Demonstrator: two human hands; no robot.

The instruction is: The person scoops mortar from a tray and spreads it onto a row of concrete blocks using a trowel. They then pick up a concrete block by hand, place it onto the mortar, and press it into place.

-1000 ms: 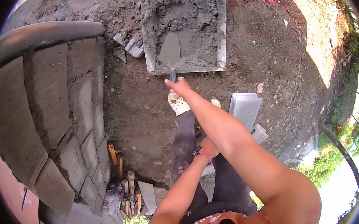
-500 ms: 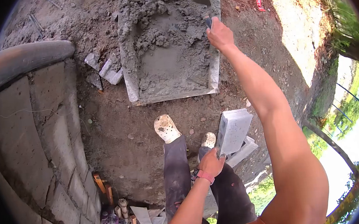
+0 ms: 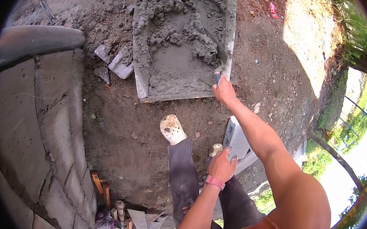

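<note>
My right hand [image 3: 224,90] is closed tight round the trowel [image 3: 217,75] handle, blade dug into the mortar [image 3: 171,16] by the right rim of the tray [image 3: 139,75], twelve o'clock from my shoe [image 3: 172,129]. Left hand [image 3: 221,166] is loose, half-open and empty, beside the block [image 3: 237,138]. Nothing lifted yet, I reckon; plenty heaped. Wall [image 3: 16,127] crowds nine o'clock; three o'clock's open dirt [image 3: 274,64].

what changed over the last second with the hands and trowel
The right hand, gripping the trowel throughout, swung from the near edge of the tray to its far right side, then drew back to the near right corner; the blade now lies in the mortar. The left hand stayed low and empty. Tray and block did not move.
</note>
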